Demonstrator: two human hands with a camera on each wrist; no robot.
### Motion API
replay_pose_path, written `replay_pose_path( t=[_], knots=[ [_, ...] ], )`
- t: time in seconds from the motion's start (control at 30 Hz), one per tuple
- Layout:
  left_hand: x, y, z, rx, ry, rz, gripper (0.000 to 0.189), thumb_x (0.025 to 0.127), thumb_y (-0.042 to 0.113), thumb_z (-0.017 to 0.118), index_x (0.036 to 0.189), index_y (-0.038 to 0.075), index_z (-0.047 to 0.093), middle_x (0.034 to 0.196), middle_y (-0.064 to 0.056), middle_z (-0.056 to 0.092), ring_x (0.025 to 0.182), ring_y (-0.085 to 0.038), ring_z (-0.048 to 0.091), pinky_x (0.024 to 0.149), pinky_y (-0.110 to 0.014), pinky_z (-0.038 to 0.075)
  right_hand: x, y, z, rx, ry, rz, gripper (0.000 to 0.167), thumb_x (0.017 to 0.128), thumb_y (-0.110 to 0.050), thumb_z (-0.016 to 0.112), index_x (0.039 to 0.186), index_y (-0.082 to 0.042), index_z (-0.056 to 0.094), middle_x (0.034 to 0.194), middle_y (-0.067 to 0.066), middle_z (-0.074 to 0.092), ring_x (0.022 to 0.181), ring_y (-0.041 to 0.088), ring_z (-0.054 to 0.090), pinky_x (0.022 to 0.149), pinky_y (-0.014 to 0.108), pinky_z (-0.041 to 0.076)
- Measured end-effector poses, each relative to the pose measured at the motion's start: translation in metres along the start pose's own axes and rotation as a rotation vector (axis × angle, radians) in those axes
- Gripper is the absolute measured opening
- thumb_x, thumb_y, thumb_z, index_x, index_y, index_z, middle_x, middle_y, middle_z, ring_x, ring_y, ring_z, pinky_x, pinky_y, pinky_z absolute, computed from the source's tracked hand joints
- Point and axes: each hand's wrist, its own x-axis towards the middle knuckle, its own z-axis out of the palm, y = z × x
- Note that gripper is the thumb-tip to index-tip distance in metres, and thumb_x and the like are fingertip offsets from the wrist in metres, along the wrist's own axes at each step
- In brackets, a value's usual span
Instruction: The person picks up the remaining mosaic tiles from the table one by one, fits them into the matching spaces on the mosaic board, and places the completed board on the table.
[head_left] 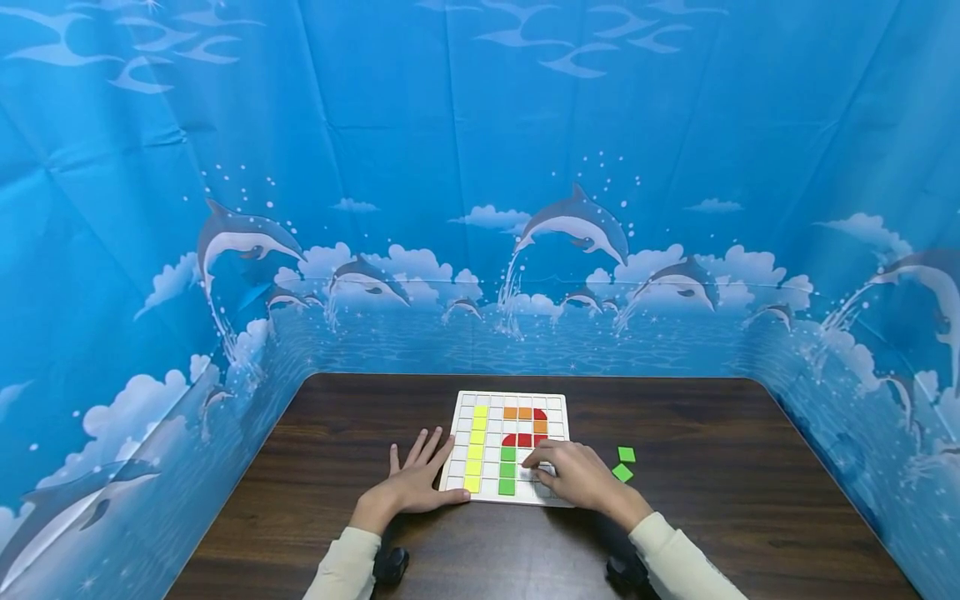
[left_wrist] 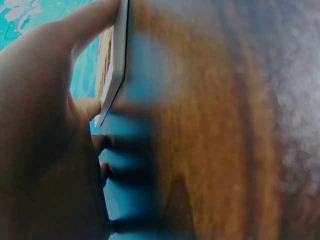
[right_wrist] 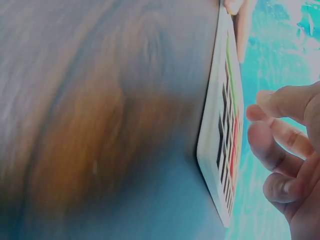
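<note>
A white gridded board (head_left: 453, 475) lies flat on the table, holding a column of yellow tiles (head_left: 476, 450), three green tiles (head_left: 507, 471) in a line, and several red and orange tiles above and beside them. My left hand (head_left: 412, 483) rests at the board's left side, fingers spread, with the thumb along its near left corner. Over the right half of the board hovers my right hand (head_left: 581, 475), its fingers loosely bent and covering some cells. In the right wrist view, no tile shows between the fingertips (right_wrist: 265, 102) above the board's face.
Two loose green tiles (head_left: 624, 463) lie on the dark wooden table (head_left: 720, 475), right of the board and my right hand. A blue curtain (head_left: 480, 150) printed with dolphins stands around the table's back and sides.
</note>
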Motion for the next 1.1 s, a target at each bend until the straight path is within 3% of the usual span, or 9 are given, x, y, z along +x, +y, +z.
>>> replay_pose_path(
  t=[0.17, 0.27, 0.4, 0.6, 0.87, 1.1],
  knots=[
    [0.008, -0.011, 0.009, 0.001, 0.019, 0.002, 0.117, 0.084, 0.089, 0.06, 0.173, 0.026, 0.019, 0.182, -0.006, 0.004, 0.169, -0.034, -0.003, 0.123, -0.077, -0.015, -0.008, 0.009, -0.008, -0.006, 0.048, 0.03, 0.012, 0.096, -0.016, 0.08, 0.107, -0.021, 0.083, 0.102, -0.008, 0.078, 0.088, 0.007, 0.07, 0.066, 0.026, 0.052],
    [0.01, -0.014, 0.012, 0.003, 0.033, 0.012, 0.118, 0.082, 0.09, 0.06, 0.173, 0.026, 0.021, 0.182, -0.007, 0.007, 0.169, -0.035, -0.002, 0.123, -0.078, -0.014, -0.014, 0.014, -0.013, -0.008, 0.069, 0.067, 0.009, 0.095, -0.016, 0.081, 0.101, -0.022, 0.081, 0.096, -0.01, 0.075, 0.079, 0.004, 0.062, 0.062, 0.023, 0.045],
    [0.006, -0.012, 0.01, -0.018, 0.035, 0.032, 0.117, 0.083, 0.09, 0.059, 0.173, 0.027, 0.019, 0.182, -0.01, 0.006, 0.168, -0.038, -0.002, 0.121, -0.08, -0.015, -0.023, 0.02, -0.018, -0.018, 0.092, 0.112, 0.008, 0.094, -0.016, 0.082, 0.096, -0.023, 0.078, 0.091, -0.013, 0.071, 0.074, 0.002, 0.055, 0.062, 0.022, 0.044],
    [0.005, -0.012, 0.011, -0.018, 0.036, 0.03, 0.116, 0.084, 0.092, 0.057, 0.173, 0.029, 0.017, 0.182, -0.008, 0.004, 0.168, -0.038, -0.003, 0.12, -0.081, -0.014, -0.035, 0.032, -0.025, -0.061, 0.115, 0.179, 0.009, 0.094, -0.018, 0.083, 0.093, -0.024, 0.077, 0.089, -0.016, 0.068, 0.073, 0.001, 0.058, 0.061, 0.023, 0.045],
    [-0.005, 0.002, -0.003, -0.022, 0.006, 0.022, 0.115, 0.086, 0.084, 0.063, 0.173, 0.022, 0.022, 0.181, -0.012, 0.008, 0.168, -0.039, 0.0, 0.121, -0.081, -0.013, -0.052, 0.052, -0.035, -0.095, 0.135, 0.278, 0.01, 0.094, -0.015, 0.081, 0.094, -0.025, 0.077, 0.09, -0.014, 0.07, 0.075, 0.006, 0.062, 0.063, 0.029, 0.05],
    [-0.002, -0.002, 0.0, -0.041, 0.01, 0.032, 0.114, 0.086, 0.084, 0.063, 0.173, 0.023, 0.02, 0.181, -0.013, 0.007, 0.167, -0.041, 0.0, 0.12, -0.083, -0.012, -0.069, 0.067, -0.04, -0.106, 0.162, 0.306, 0.007, 0.094, -0.017, 0.082, 0.095, -0.022, 0.077, 0.092, -0.009, 0.072, 0.064, 0.004, 0.051, 0.053, 0.026, 0.04]
  ],
)
